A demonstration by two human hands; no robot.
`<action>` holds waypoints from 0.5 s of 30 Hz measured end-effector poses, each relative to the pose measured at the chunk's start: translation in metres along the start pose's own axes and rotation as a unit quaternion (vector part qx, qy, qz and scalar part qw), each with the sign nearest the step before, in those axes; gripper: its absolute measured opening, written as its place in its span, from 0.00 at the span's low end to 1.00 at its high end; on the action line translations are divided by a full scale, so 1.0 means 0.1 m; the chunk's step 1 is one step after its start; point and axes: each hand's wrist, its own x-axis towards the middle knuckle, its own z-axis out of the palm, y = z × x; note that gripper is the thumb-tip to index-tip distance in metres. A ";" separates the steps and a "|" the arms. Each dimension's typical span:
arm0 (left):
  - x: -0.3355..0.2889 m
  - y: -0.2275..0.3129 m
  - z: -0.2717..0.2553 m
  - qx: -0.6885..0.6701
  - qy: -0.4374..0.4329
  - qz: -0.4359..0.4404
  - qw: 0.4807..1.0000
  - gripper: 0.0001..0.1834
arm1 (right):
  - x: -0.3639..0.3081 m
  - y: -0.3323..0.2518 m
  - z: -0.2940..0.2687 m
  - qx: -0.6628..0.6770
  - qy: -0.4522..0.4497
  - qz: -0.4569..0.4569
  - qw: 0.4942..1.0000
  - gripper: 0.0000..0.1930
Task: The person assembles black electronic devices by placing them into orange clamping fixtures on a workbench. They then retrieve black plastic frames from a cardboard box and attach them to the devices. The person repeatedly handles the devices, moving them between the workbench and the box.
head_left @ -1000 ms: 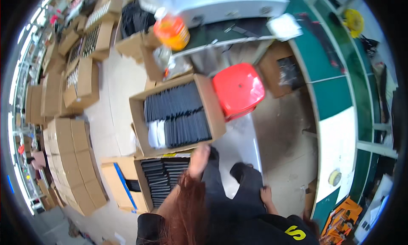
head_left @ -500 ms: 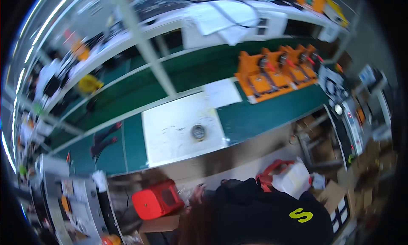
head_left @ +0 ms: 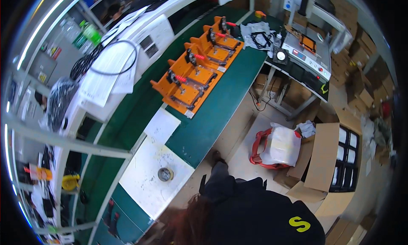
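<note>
Neither of my hands shows. My dark jacket with a yellow mark fills the lower middle, and a leg and shoe show just beyond it. On the green workbench (head_left: 225,113) ahead stands a row of orange clamp fixtures (head_left: 199,70) with red-handled toggle clamps. Nearer to me, a white sheet (head_left: 144,177) covers the bench and bears a small round tin (head_left: 165,174). A smaller white paper (head_left: 162,126) adjoins it. Two dark tools with red ends (head_left: 112,219) lie at the bench's lower left.
A machine with a control panel (head_left: 308,58) stands at the far right. Below it are a red stool (head_left: 259,149) with a white wrapped bundle (head_left: 280,145) and an open carton (head_left: 323,158) beside a divided black tray (head_left: 345,160). A shelf with papers (head_left: 108,83) and cables overhangs the bench.
My view has swung right. The clamp fixtures now sit nearer the middle, the machine and carton show more fully, and the red box-shaped stool at lower left has left the picture.
</note>
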 end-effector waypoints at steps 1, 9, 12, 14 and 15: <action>0.07 0.26 0.01 0.024 -0.019 0.002 1.000 0.26 | -0.02 0.02 0.01 0.027 0.010 0.011 1.000 0.16; 1.14 2.29 0.25 0.108 -0.174 0.065 0.977 0.34 | 0.30 -0.37 -0.02 0.191 0.092 0.048 0.976 0.15; 1.35 2.93 0.78 0.107 -0.249 0.027 0.962 0.32 | 0.42 -0.72 0.09 0.236 0.103 0.066 0.964 0.14; 1.54 3.24 1.12 0.135 -0.302 -0.023 0.943 0.32 | 0.41 -1.00 0.28 0.271 0.090 0.067 0.956 0.14; 1.63 3.47 1.32 0.160 -0.358 0.024 0.920 0.32 | 0.44 -1.13 0.29 0.280 0.093 0.064 0.953 0.14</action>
